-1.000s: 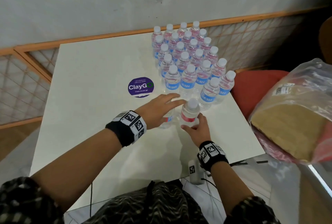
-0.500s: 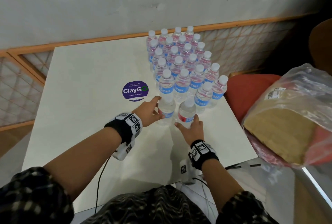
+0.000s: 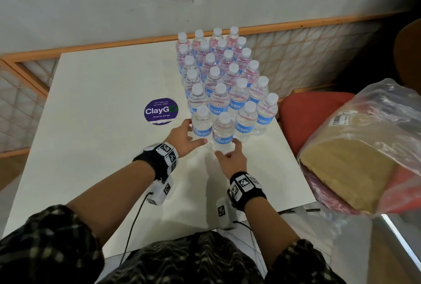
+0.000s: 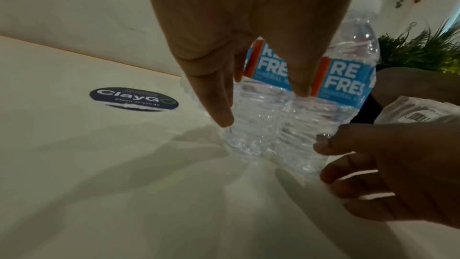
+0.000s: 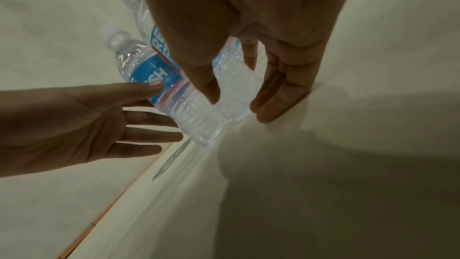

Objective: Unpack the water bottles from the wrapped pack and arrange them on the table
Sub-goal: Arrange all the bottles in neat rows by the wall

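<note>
Now we have both hands at the near end of the block of clear plastic water bottles with white caps and blue labels (image 3: 218, 71), which stand upright in tight rows on the right half of the white square table (image 3: 95, 147). Our left hand (image 3: 183, 139) reaches the leftmost front bottle (image 3: 201, 125); its fingers (image 4: 219, 103) are straight and slightly spread, resting against the bottle's lower side without wrapping it, the thumb stretched toward the neighbouring bottle. Our right hand (image 3: 232, 160) meets the front bottle beside it (image 3: 223, 134) from the near side, with fingers (image 5: 281, 94) extended and loosely parted, tips at the bottle's ribbed base. These 2 bottles stand upright, touching each other, just in front of the other rows. A round purple ClayGo sticker (image 3: 161, 111) lies on the table left of the bottles. Off the right edge, a clear plastic bag holding a tan bundle (image 3: 355, 158) sits on a red seat (image 3: 309, 119).
</note>
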